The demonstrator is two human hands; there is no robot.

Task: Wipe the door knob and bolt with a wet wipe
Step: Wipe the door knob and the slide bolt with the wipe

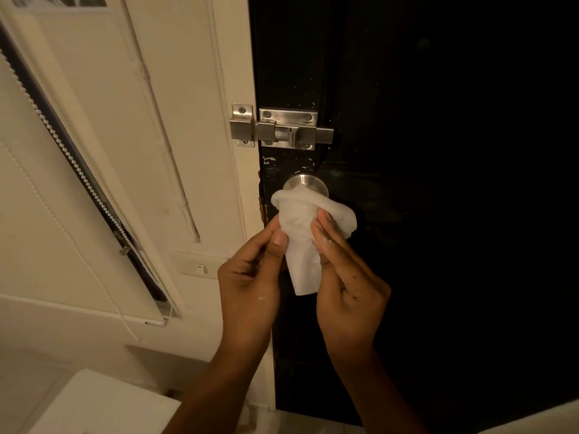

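Note:
A round steel door knob (304, 182) sits on a black door (438, 151), with only its top showing. A white wet wipe (302, 233) is draped over the knob's lower part and hangs down between my hands. My left hand (250, 277) pinches the wipe's left edge with thumb and fingers. My right hand (347, 286) presses its fingers on the wipe's right side. Above the knob, a steel sliding bolt (288, 131) spans from the door to its catch (242, 125) on the cream frame; neither hand touches it.
A cream door frame (232, 73) and wall stand left of the door. A roller blind with a bead chain (62, 145) slants across the left. A light switch (202, 269) sits just left of my left hand. A white surface (94, 402) lies at the bottom left.

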